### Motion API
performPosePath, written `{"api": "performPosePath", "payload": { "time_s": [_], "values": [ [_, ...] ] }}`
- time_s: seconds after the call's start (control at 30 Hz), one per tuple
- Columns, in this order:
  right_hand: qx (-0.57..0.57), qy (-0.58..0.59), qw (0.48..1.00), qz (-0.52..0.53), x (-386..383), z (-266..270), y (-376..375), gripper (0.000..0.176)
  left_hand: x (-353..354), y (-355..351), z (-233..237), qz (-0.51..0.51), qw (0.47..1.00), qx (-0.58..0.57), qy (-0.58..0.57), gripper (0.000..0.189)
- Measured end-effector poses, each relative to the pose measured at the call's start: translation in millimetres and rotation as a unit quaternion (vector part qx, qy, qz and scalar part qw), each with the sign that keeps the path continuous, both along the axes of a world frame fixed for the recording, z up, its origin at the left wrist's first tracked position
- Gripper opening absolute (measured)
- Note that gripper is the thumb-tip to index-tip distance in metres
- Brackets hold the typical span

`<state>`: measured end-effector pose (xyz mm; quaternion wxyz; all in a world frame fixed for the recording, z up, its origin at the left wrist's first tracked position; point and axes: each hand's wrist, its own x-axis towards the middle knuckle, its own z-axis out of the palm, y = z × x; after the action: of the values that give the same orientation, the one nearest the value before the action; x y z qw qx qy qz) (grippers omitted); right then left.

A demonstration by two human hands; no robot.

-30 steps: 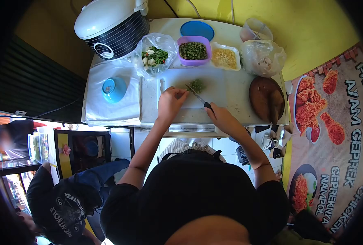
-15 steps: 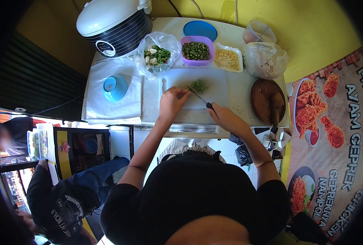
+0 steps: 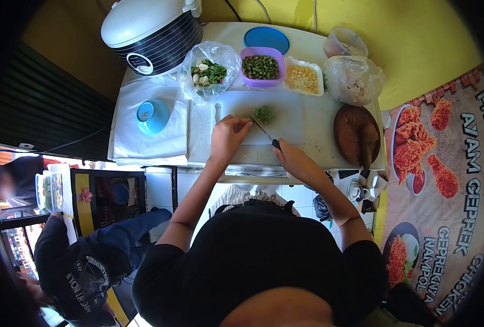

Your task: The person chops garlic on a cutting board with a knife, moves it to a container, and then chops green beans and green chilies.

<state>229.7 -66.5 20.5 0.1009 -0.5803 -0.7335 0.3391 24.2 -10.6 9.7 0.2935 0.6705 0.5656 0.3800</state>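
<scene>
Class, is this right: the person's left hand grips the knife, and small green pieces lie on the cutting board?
Wrong hand: the head view shows the right hand gripping the knife. The small green pieces do lie on the cutting board.

Vegetable pieces [image 3: 263,114] on cutting board [image 3: 290,111]

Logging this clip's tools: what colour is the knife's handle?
Black; the knife handle, gripped in the right hand, shows best in the head view.
</scene>
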Motion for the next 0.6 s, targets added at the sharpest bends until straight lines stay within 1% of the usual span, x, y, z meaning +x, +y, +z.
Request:
{"api": "performPosePath", "payload": {
  "time_s": [0.17, 0.23, 0.27, 0.33, 0.43, 0.6],
  "values": [
    [0.005, 0.008, 1.000, -0.013, 11, 4, -12, 0.030, -1, 0, 4, 0.004, 1.000, -0.011, -0.012, 0.016],
    [0.015, 0.056, 0.998, 0.000, 16, 0, -8, 0.032, -1, 0, 1, 0.003, 1.000, -0.005, -0.014, 0.016],
    [0.015, 0.056, 0.998, 0.000, 17, -4, -6, 0.032, -1, 1, 0, 0.003, 1.000, 0.000, -0.017, 0.016],
    [0.013, 0.089, 0.996, -0.020, 16, -9, -2, 0.033, -1, 1, 1, 0.003, 1.000, -0.004, -0.015, 0.016],
    [0.011, 0.098, 0.995, -0.009, 12, 0, 0, 0.033, 0, 2, -1, 0.003, 1.000, -0.007, -0.016, 0.016],
    [0.014, 0.085, 0.996, -0.004, 9, -3, 3, 0.032, -2, 2, -1, 0.000, 1.000, 0.006, -0.018, 0.015]
  ]
}}
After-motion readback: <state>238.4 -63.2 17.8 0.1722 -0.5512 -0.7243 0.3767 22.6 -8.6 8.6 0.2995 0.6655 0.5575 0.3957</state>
